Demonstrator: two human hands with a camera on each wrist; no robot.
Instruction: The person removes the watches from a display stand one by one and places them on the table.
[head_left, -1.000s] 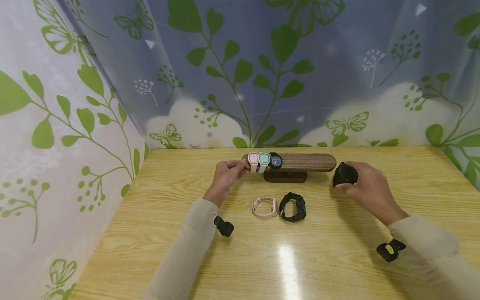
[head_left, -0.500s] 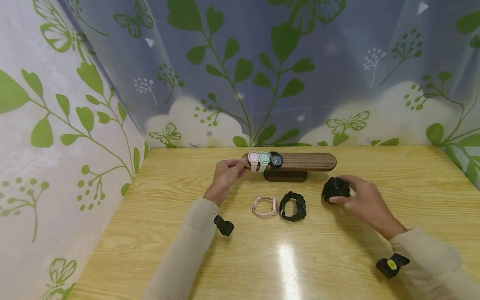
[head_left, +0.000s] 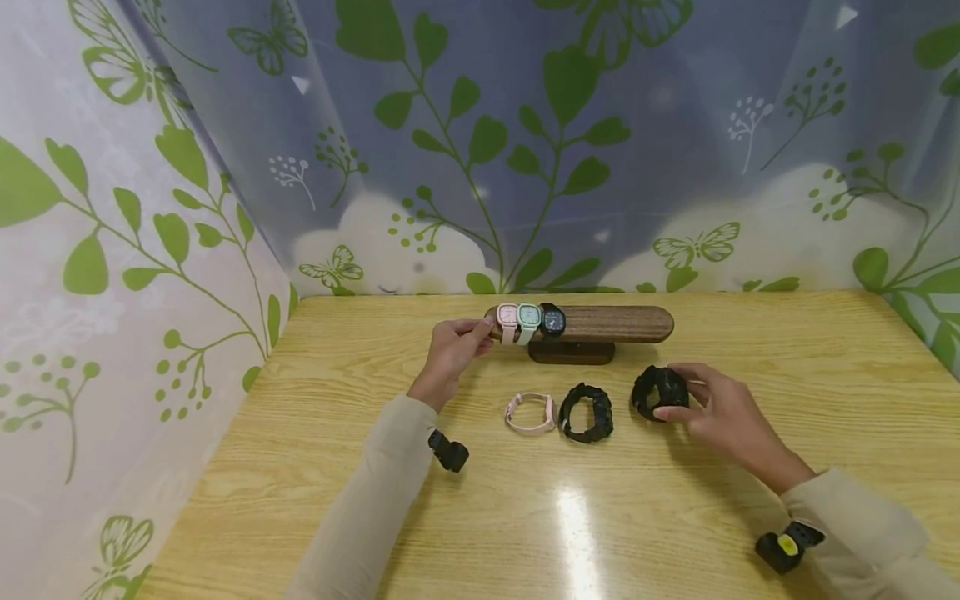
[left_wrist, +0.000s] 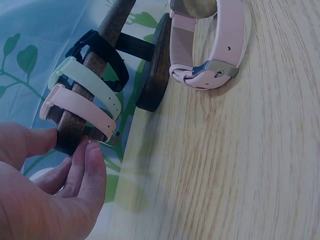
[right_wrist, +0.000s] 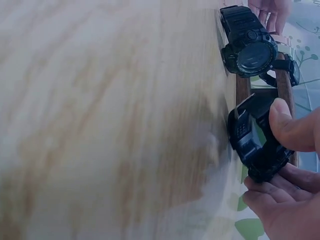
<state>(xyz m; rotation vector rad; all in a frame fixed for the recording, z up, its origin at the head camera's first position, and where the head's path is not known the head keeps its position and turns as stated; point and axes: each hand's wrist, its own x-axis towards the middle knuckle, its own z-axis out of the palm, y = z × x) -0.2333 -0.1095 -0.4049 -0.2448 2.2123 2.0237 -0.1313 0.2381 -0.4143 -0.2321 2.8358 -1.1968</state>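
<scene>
My left hand (head_left: 450, 354) holds the left end of a wooden watch stand (head_left: 618, 323), thumb on one side and fingers on the other. Three watches are strapped round its bar at that end: a pink watch (head_left: 507, 314), a mint green watch (head_left: 528, 315) and a black square-faced watch (head_left: 553, 320). To the right, my right hand (head_left: 727, 417) pinches a chunky black watch (right_wrist: 262, 157) between thumb and fingers, its strap closed in a loop. Whether that watch touches the table cannot be told.
In front of the stand, a pink watch (head_left: 550, 412) and another chunky black watch (head_left: 602, 414) rest on their sides on the wood-grain table (head_left: 480, 525). A leaf-patterned curtain (head_left: 660, 183) hangs behind the table, and more patterned cloth (head_left: 135, 333) is at the left.
My right hand has brought the black watch left and nearer to me, from beside the stand's right end, turning it so its loop shows. My left hand stays on the stand.
</scene>
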